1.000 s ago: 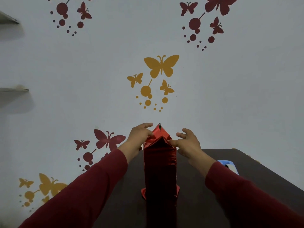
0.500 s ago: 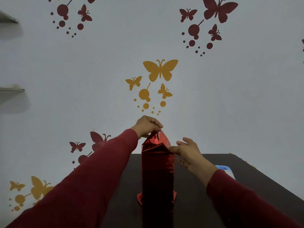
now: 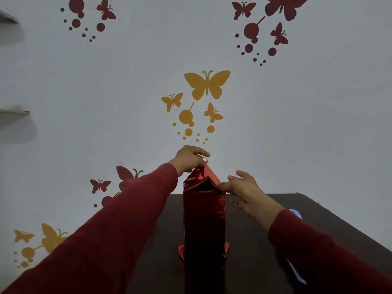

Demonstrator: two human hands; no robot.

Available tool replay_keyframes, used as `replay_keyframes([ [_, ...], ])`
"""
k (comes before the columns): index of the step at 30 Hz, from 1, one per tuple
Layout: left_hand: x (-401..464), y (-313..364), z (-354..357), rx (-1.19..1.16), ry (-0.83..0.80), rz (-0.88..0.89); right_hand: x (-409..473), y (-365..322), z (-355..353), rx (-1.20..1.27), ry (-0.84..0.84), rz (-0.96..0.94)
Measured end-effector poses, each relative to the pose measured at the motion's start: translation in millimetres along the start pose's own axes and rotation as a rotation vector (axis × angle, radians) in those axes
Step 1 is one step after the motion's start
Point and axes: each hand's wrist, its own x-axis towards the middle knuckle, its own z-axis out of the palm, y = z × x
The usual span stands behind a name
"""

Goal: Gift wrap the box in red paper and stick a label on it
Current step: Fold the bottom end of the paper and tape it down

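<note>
Pale wall (image 3: 106, 92) with butterfly decals behind dark table (image 3: 265, 240). Upright at table centre, box (image 3: 203, 219) in red paper (image 3: 209, 172). Left hand (image 3: 189, 159) pinching paper's top flap; right hand (image 3: 241, 187) pinching right fold.

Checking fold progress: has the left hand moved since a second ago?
Yes. The left hand rose from beside the red paper peak to pinching its tip.

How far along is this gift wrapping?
Done: the red paper already covers the sides of the upright box. In hand: the left hand pinches the top flap's tip while the right hand pinches its side fold. Left: closing that open top; no label shows on the paper.
</note>
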Motion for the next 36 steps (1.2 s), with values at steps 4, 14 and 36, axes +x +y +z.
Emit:
replay_keyframes([
  [4,-6.7,-5.7,-0.7,-0.183,0.124,0.052,0.8,-1.0,-0.3,-0.003,-0.028,0.026],
  [14,-100.7,-5.0,-2.5,0.353,-0.097,0.335,6.4,-7.3,5.9,-0.001,-0.086,0.053],
  [36,-129.3,-18.1,22.0,-0.104,0.495,0.219,12.8,-1.0,26.7,-0.151,-0.022,-0.008],
])
